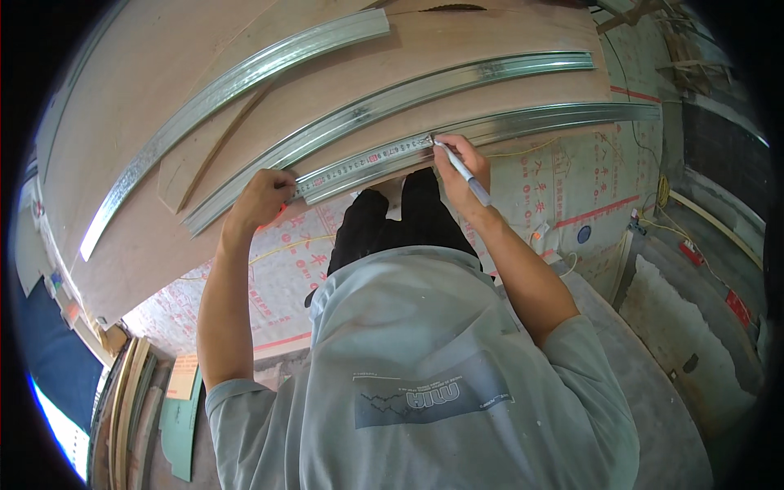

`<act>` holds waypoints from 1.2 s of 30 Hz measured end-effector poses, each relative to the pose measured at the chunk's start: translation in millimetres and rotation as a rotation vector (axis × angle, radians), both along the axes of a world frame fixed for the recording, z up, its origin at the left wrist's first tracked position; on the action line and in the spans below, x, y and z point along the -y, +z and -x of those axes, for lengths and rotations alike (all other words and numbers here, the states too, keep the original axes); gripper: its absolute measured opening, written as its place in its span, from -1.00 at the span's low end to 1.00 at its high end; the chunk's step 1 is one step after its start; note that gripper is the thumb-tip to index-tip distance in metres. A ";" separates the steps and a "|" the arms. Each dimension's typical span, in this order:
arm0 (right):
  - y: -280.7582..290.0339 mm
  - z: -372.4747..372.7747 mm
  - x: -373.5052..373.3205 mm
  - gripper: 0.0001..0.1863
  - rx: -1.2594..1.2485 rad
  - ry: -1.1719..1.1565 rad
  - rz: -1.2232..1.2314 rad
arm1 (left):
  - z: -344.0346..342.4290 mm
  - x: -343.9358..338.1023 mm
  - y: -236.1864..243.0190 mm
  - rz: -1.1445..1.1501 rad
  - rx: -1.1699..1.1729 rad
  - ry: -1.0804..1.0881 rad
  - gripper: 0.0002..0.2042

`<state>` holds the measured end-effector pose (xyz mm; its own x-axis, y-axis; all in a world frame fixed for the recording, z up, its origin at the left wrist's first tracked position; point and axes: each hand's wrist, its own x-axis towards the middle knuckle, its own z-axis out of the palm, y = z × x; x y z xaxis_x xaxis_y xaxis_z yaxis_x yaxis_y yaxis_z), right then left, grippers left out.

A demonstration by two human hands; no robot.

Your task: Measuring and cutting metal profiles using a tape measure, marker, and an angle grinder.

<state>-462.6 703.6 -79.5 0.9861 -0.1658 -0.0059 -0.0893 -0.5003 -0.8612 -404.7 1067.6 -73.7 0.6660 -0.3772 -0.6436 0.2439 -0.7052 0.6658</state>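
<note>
A shiny metal channel (543,122) lies along the near edge of the wooden board. The extended blade of a tape measure (357,166) lies along its left part. My left hand (263,198) is closed on the tape measure at the channel's left end; the fingers mostly hide the case, and a bit of orange shows beneath. My right hand (467,166) grips a white marker pen (466,173), whose tip points at the channel near the blade's right end. Whether the tip touches the metal, I cannot tell.
Two more metal channels lie farther back: a middle one (384,104) and a far one (237,82). A thin wooden offcut (214,139) sits between them on the board (131,106). Printed sheeting (531,175) covers the floor, crossed by a yellow cord. Boards (131,392) stand at lower left.
</note>
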 end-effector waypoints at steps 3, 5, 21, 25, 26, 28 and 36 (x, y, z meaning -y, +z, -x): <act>4.2 -2.6 -1.5 -0.84 0.012 -0.002 -0.023 | 1.8 2.8 2.3 -0.048 0.000 0.035 -0.85; 6.7 -2.8 -1.4 -0.84 -0.019 0.005 -0.052 | 0.3 0.6 2.1 -0.047 -0.019 0.020 -0.85; -1.7 2.0 7.3 -0.84 0.107 0.113 0.056 | 0.9 0.0 2.9 -0.089 -0.020 0.006 -0.84; -1.9 0.6 4.4 -0.85 0.112 0.063 0.022 | 1.2 0.5 1.2 -0.072 -0.009 -0.003 -0.84; -2.3 0.4 4.9 -0.85 0.121 0.070 0.031 | 0.4 2.2 2.3 -0.081 -0.035 -0.006 -0.84; -3.6 0.6 6.5 -0.85 0.134 0.077 0.037 | -1.8 1.7 3.1 -0.092 -0.059 -0.009 -0.84; 31.0 -7.7 10.7 -0.86 0.069 -0.125 -0.184 | -2.6 -3.1 30.6 0.047 -0.194 -0.044 -0.84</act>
<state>-454.9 692.9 -48.5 0.9570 -0.2893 0.0194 -0.0785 -0.3229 -0.9432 -402.1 1070.8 -43.1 0.5133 -0.4359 -0.7393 0.3405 -0.6873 0.6416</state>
